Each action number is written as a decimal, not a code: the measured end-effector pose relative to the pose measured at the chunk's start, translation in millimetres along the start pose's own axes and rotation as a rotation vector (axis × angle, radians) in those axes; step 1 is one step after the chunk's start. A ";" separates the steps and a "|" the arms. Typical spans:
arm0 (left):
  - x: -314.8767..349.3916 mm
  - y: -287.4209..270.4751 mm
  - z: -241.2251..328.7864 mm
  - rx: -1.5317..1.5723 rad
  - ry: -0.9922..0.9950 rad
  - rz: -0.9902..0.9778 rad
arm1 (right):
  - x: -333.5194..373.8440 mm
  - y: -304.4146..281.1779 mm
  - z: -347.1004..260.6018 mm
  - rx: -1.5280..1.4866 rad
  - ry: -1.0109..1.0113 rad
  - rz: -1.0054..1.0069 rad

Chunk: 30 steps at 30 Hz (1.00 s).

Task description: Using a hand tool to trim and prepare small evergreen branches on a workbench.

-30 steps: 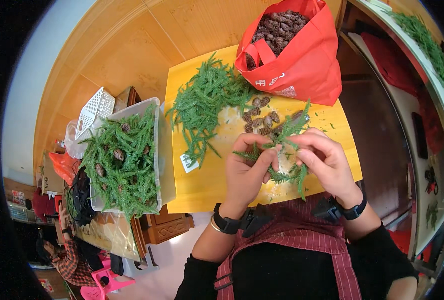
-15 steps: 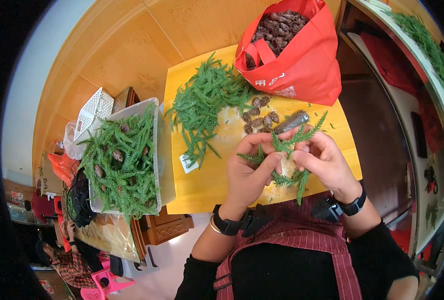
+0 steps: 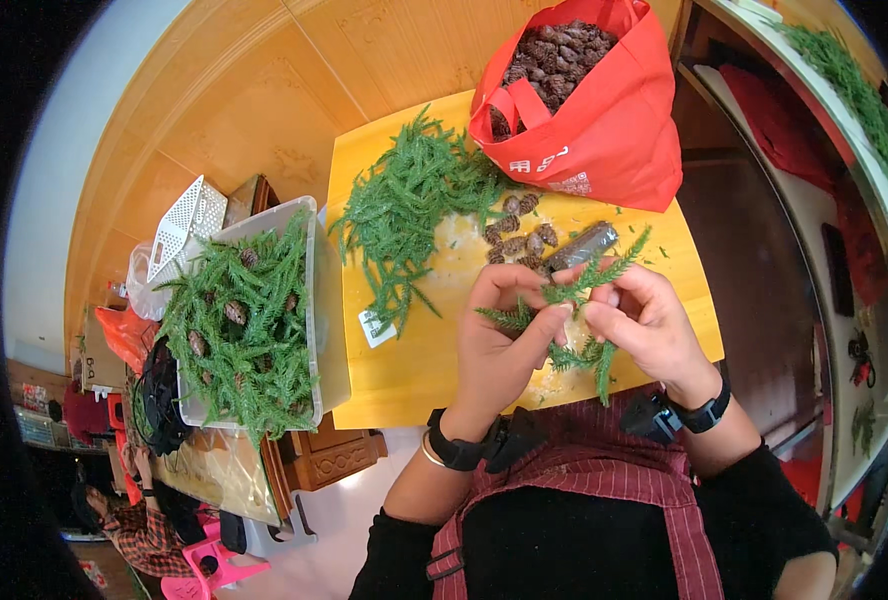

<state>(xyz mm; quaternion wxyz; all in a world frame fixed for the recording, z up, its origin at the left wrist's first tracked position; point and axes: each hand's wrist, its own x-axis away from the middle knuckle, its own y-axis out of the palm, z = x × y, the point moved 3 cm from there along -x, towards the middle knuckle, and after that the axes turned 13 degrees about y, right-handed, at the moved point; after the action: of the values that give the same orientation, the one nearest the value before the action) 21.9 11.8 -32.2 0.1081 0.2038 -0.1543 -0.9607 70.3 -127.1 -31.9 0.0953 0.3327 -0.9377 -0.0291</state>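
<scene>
My left hand [image 3: 504, 345] and my right hand [image 3: 649, 335] meet above the near part of the yellow table [image 3: 404, 380]. Both are closed, thumbs against fingers, on a green artificial pine sprig [image 3: 614, 268]. Its needled branches stick out above, left of and below my fingertips; the joint between them is mostly hidden. Just beyond my hands lie several brown pine cones [image 3: 509, 245] and a dark, shiny cylinder [image 3: 584, 246]. A loose heap of green pine sprigs [image 3: 404, 195] covers the table's far left part.
A red bag [image 3: 594, 130] full of pine cones stands at the back right. Left of the table, a clear plastic bin [image 3: 314, 300] holds sprigs with cones among them. A white card [image 3: 376, 328] lies near the heap. Another person [image 3: 149, 525] sits at the far lower left.
The sprig has tilted slightly, its upper branch leaning lower and its bottom tip a little higher. My hands have barely shifted.
</scene>
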 end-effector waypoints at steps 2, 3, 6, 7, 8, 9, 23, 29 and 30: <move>0.0 -0.1 1.8 -0.026 -0.014 -0.016 | -1.1 0.7 1.5 -0.029 0.022 0.026; 0.2 -0.5 1.9 -0.028 -0.014 -0.015 | -1.1 3.1 -0.1 -0.031 0.022 0.023; -0.1 -0.9 2.1 -0.066 0.009 -0.027 | 1.5 7.1 -3.9 -0.067 0.006 0.022; -0.3 -1.1 1.9 -0.078 -0.012 -0.057 | 1.9 6.3 -1.2 -0.124 0.008 0.024; -0.1 -1.5 1.5 -0.094 -0.032 -0.086 | 1.6 6.1 0.5 -0.182 0.010 0.021; 0.4 -2.0 0.9 -0.095 -0.032 -0.085 | 1.1 6.1 -1.2 -0.182 0.010 0.020; 4.4 -1.3 -7.3 0.105 -0.102 -0.042 | 3.2 1.7 -0.3 -0.063 0.002 0.084; 3.9 -0.1 -5.2 -0.004 -0.049 -0.073 | 2.4 2.6 -7.7 -0.001 -0.035 0.085; 4.2 -0.6 -5.5 -0.005 -0.050 -0.073 | 2.0 1.8 -6.3 -0.002 -0.035 0.085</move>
<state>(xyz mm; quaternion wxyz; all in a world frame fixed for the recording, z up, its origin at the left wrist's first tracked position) 20.4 9.9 -38.6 0.0696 0.1848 -0.1471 -0.9692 68.9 -126.8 -25.2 0.0805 0.2920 -0.9525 -0.0319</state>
